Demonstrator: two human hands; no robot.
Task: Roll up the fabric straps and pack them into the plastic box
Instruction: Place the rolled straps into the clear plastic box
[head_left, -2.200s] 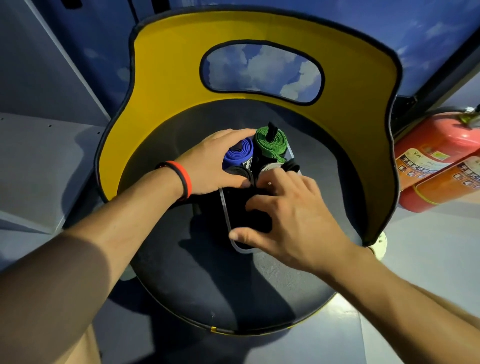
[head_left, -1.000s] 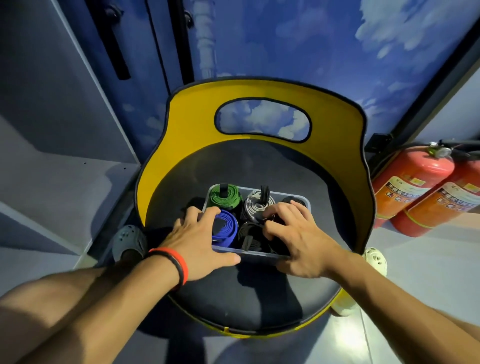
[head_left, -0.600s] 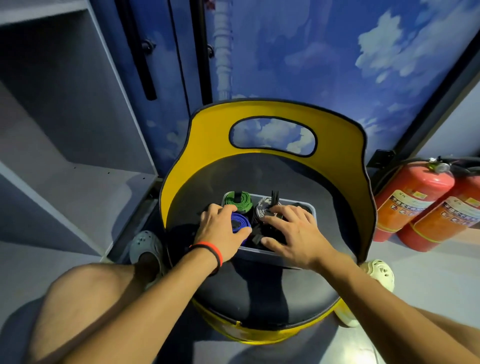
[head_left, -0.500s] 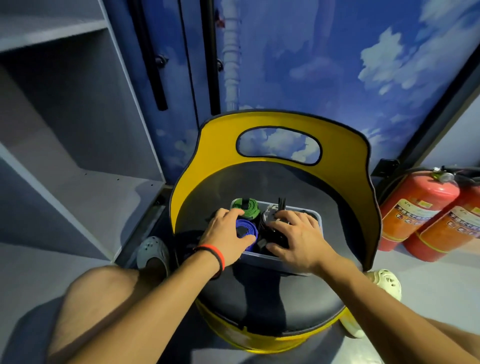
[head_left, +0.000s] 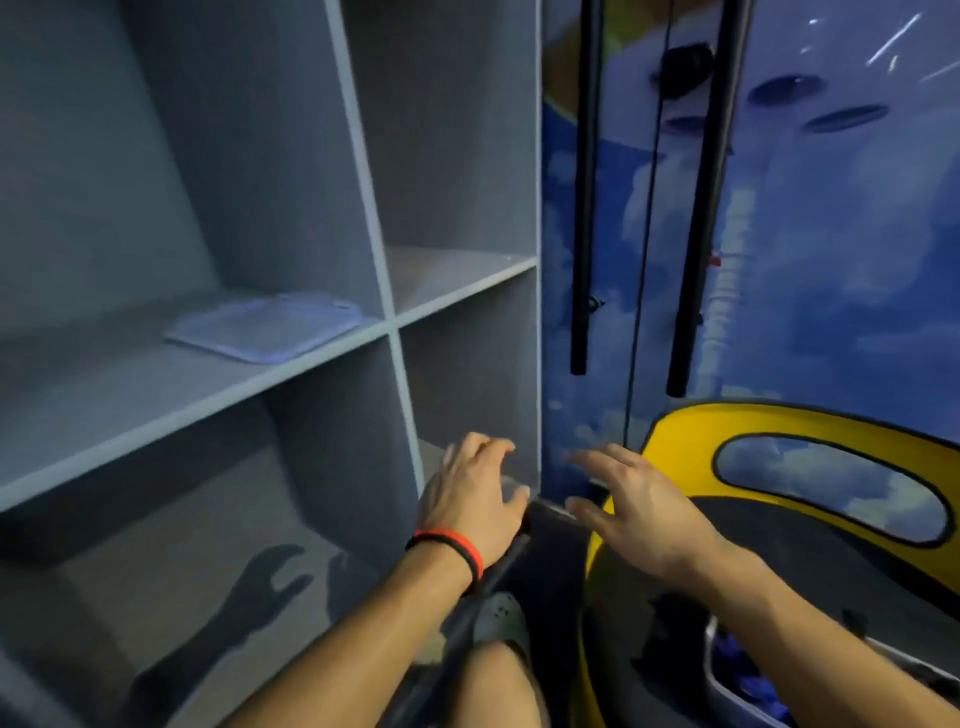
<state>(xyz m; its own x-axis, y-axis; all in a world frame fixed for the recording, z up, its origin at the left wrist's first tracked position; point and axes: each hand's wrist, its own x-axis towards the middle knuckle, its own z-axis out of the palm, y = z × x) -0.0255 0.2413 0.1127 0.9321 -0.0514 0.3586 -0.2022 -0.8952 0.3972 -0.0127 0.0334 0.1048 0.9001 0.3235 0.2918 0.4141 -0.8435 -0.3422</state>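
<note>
Grip empty on both sides: left hand (head_left: 467, 499) and right hand (head_left: 639, 514) hover with fingers spread, holding nothing. At lower right, plastic box (head_left: 719, 686) sits on chair seat (head_left: 831, 571), blue strap (head_left: 727, 649) inside. Flat clear lid (head_left: 265, 327) lies on shelf (head_left: 130, 395), probably what the reach is for, to close the box.

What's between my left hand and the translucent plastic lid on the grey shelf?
Head view: only the shelf's grey upright divider and board edge lie between left hand and lid.

Shelf bay (head_left: 208, 493) open left; chair back (head_left: 685, 431) blocks right.
</note>
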